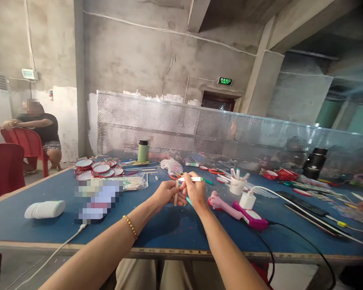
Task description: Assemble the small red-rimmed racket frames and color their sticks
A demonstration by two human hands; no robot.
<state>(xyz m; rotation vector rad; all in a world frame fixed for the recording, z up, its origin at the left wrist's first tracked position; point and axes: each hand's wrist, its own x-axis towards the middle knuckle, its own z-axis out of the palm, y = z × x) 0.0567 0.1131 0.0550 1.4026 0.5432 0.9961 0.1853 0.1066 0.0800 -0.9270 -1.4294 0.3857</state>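
Observation:
Over the blue table, my left hand (pixel 166 192) is closed on a flat, pale wooden craft stick (pixel 176 192), held roughly upright. My right hand (pixel 195 191) grips a white marker pen (pixel 192 179) with a green end pointing right. The pen's other end is close to the stick's upper part; I cannot tell whether they touch. A teal item (pixel 188 201) shows at the lower edge of my right hand, partly hidden. Behind my hands lies a crumpled clear plastic bag (pixel 171 166).
Red-rimmed discs (pixel 101 168) are heaped at left, near a phone (pixel 101 201) and a white bottle (pixel 45 210). A pink glue gun (pixel 225 204), a cup of markers (pixel 237 185) and a magenta power strip (pixel 251 216) stand at right. A person (pixel 38 125) sits far left.

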